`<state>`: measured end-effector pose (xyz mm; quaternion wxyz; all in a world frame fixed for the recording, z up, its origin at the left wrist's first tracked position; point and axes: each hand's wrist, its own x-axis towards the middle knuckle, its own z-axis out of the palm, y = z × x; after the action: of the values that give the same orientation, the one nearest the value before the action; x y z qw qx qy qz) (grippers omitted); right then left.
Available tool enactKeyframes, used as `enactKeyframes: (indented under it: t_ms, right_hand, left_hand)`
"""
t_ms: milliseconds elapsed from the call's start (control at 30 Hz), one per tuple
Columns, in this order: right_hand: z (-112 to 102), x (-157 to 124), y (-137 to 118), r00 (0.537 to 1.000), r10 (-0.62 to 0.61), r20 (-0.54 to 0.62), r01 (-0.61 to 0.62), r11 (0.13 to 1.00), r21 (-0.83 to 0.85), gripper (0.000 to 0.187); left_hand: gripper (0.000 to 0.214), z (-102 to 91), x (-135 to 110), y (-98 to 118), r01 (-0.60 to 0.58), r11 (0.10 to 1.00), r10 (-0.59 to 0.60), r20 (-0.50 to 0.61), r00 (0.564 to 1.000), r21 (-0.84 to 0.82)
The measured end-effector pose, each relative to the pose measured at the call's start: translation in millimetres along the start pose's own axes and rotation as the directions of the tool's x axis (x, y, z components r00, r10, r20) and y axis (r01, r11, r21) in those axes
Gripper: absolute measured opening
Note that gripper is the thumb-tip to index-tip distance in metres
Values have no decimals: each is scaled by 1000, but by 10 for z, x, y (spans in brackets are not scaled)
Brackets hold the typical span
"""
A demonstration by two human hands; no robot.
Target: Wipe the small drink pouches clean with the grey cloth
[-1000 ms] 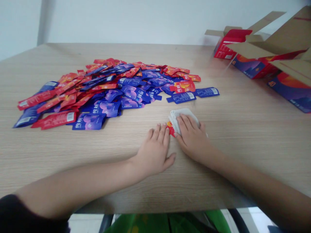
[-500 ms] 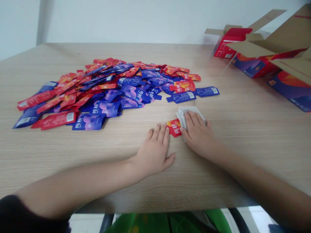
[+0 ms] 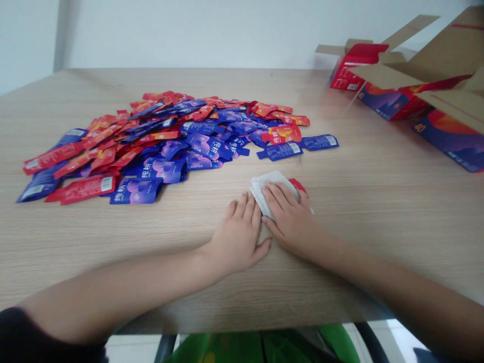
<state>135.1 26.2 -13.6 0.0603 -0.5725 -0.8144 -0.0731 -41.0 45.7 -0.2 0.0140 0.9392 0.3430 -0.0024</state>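
The table (image 3: 378, 201) has a pale wood-grain top, smooth and matt, with only a dull sheen behind the pile of packets (image 3: 170, 136). The packets are thin plastic film, glossy, printed in red and blue. Just in front of the pile, toward its right end, a white cloth (image 3: 264, 182) looks soft, matt and slightly creased under the flat right hand (image 3: 291, 222). The red packet (image 3: 298, 185) beneath it has the same shiny film. Right of the pile, the boxes (image 3: 416, 85) are cardboard: raw brown and matt inside, smooth printed colour outside.
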Motion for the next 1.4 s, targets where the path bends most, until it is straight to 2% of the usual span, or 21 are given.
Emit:
enactKeyframes:
  t_ms: [200,367,467,567,733,933,1067,1200,1300,1400]
  right_hand:
    - [7,25,1,1000,29,7,-29,1000,-8,57]
    - [8,47,186,974,225,26,-224,973,-62,61]
    - [14,69,248,961,273,30,-271,960,-73,63]
    - [23,74,184,970,244,12,-243,968,-67,63]
    - [11,44,-45,999,47,2,-47,999,-9,57]
    - [11,27,-35,1000,5,-2,-5,1000,6,56]
    - [18,33,104,993,114,6,-114,993,-26,59]
    - [14,54,271,966,256,36,-255,966,-37,61]
    - [32,72,338,959,281,27,-280,960,-23,61]
    - [53,77,280,967,256,3,-256,966,-25,60]
  left_hand:
    - [76,4,-5,0,13,1000,-13,12,1000,15]
    - [81,5,-8,4,13,1000,-13,29,1000,17]
    - [81,8,-7,8,14,1000,-15,35,999,19]
    - [81,19,-6,7,17,1000,-17,30,999,16]
    - [75,21,-1,-2,10,1000,-10,4,1000,10]
    - [73,15,-6,2,9,1000,-9,-1,1000,9]
    - [80,22,-5,-2,7,1000,-8,15,1000,17]
    - [82,10,-9,-8,9,1000,-10,35,999,22]
    - [81,4,-13,-7,14,1000,-14,33,999,19]
    - [81,8,-10,-3,12,1000,-12,26,1000,16]
